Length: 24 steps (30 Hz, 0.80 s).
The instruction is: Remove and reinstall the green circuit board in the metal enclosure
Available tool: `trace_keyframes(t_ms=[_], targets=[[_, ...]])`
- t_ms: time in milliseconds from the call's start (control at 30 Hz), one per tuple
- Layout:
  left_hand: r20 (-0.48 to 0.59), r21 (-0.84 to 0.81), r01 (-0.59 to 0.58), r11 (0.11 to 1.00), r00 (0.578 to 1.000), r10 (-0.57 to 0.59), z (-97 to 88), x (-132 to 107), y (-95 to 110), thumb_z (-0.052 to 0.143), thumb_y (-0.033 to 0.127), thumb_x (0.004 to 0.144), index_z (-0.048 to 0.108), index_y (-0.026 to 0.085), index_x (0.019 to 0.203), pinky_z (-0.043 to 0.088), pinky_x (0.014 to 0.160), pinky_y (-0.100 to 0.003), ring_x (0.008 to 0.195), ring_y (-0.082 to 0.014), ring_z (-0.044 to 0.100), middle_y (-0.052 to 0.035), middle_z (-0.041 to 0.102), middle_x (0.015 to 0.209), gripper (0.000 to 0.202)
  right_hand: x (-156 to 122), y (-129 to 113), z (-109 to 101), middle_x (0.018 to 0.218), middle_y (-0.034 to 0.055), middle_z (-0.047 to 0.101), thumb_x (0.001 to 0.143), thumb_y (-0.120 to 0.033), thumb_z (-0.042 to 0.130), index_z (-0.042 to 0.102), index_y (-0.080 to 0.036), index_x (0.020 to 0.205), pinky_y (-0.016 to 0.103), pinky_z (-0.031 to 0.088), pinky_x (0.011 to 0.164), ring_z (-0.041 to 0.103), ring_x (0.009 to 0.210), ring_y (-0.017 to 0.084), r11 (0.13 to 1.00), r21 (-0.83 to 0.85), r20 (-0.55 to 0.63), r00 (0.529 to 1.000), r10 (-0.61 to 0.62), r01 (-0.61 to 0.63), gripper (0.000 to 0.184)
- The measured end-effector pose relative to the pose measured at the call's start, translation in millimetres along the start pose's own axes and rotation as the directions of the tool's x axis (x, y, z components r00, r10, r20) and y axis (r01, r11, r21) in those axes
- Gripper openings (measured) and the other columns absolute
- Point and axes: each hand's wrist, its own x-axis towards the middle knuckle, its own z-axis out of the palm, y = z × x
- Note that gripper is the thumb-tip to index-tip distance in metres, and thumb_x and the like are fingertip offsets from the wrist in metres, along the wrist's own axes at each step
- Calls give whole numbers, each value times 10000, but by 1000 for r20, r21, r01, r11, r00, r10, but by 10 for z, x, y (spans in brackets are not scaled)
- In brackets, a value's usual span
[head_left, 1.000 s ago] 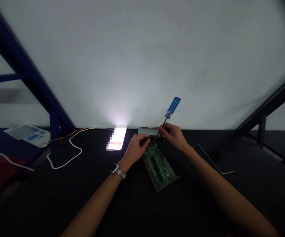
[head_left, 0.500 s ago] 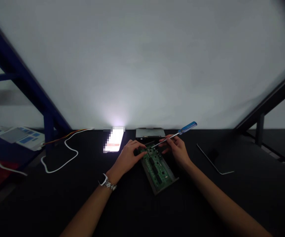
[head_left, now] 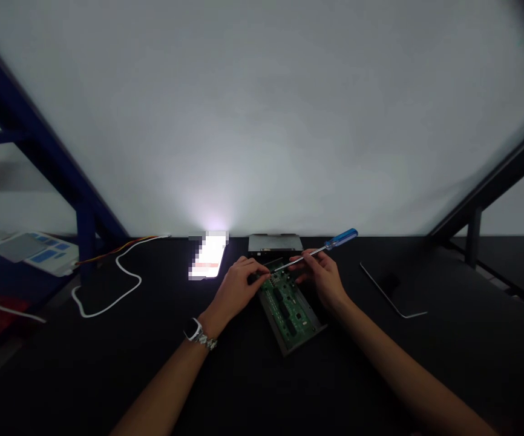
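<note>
A green circuit board (head_left: 296, 312) in a shallow metal tray lies at a slant on the black table. My right hand (head_left: 323, 275) is closed on the shaft of a screwdriver (head_left: 341, 238) with a clear blue handle. The handle points up to the right, and the tip is down at the board's far end. My left hand (head_left: 244, 281) is at the board's far left corner, thumb and fingertips pinched together close to the screwdriver tip. Whatever is between those fingertips is too small to make out.
Behind the board stands a flat metal box (head_left: 275, 243) against the wall. A lit phone (head_left: 208, 257) lies to the left, with a white cable (head_left: 132, 275) beyond it. At right is a bent metal rod (head_left: 386, 297). Printed sheets (head_left: 39, 249) lie far left.
The screwdriver handle has tipped slightly lower. My left thumb and fingertips have come closer together at the screwdriver tip. The whole view has shifted a little.
</note>
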Motion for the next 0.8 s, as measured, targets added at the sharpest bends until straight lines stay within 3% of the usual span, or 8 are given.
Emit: trace_keyframes(t_ms=[233, 467, 800], targets=[[-83, -62, 43, 997, 995, -48, 61, 22, 47, 600, 255, 890, 688, 223, 883, 454, 782, -339, 879, -190, 579, -26, 670, 881, 94, -58, 21, 59, 951, 91, 748, 768, -434, 734, 512, -209, 912, 242, 538, 449, 727, 725, 217, 1000, 11, -1, 1000, -4, 4, 347], [-114, -185, 110, 977, 985, -132, 33, 0, -1, 636, 333, 868, 687, 224, 1008, 461, 708, -302, 800, -166, 587, -35, 658, 913, 184, -66, 1, 94, 949, 85, 756, 748, -443, 750, 562, -193, 886, 198, 472, 409, 700, 605, 169, 998, 68, -52, 998, 19, -15, 342], [-111, -215, 106, 971, 985, -132, 77, -8, 44, 582, 327, 901, 657, 193, 910, 449, 701, -286, 768, -152, 578, -21, 656, 850, 154, -63, 12, 69, 933, 80, 758, 719, -384, 788, 598, -173, 850, 166, 434, 376, 624, 466, 97, 981, 140, -93, 985, 148, -134, 313]])
